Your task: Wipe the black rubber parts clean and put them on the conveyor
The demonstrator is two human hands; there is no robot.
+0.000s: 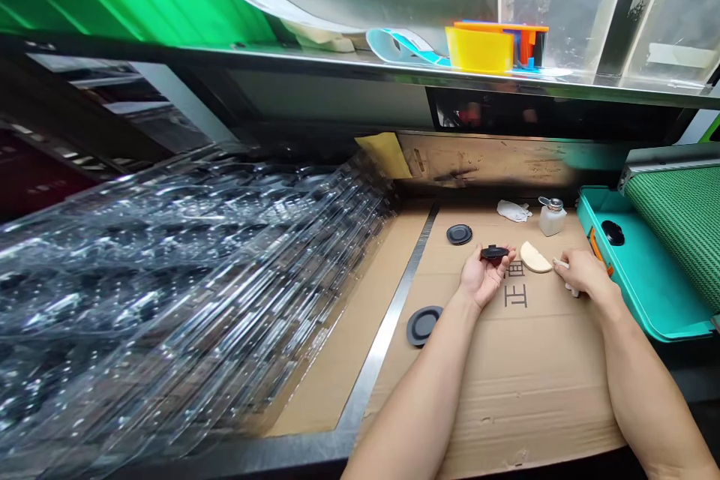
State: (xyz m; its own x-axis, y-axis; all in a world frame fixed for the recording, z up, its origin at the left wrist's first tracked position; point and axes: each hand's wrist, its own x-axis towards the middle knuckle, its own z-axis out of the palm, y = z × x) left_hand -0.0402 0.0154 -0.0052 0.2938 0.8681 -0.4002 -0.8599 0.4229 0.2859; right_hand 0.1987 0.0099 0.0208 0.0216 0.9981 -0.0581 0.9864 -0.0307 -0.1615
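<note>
My left hand (pixel 484 277) is closed around a small black plastic part (pixel 495 253), holding it above the cardboard, palm turned upward. In my right hand (pixel 582 274) is a bit of white cloth (pixel 572 289), partly hidden by the fingers. Between the hands lies a cream-coloured pad (pixel 535 258), close to the right fingertips. Two dark round parts rest on the cardboard: a small disc (pixel 460 234) beyond my left hand, and a larger disc (pixel 424 325) beside my left forearm.
Stacked clear plastic trays (pixel 225 300) fill the left side. A white bottle (pixel 553 217) and crumpled white tissue (pixel 514 211) stand at the back. On the right are a teal bin (pixel 646 300) holding a black part and a green conveyor belt (pixel 680 217). A shelf (pixel 337 60) crosses above.
</note>
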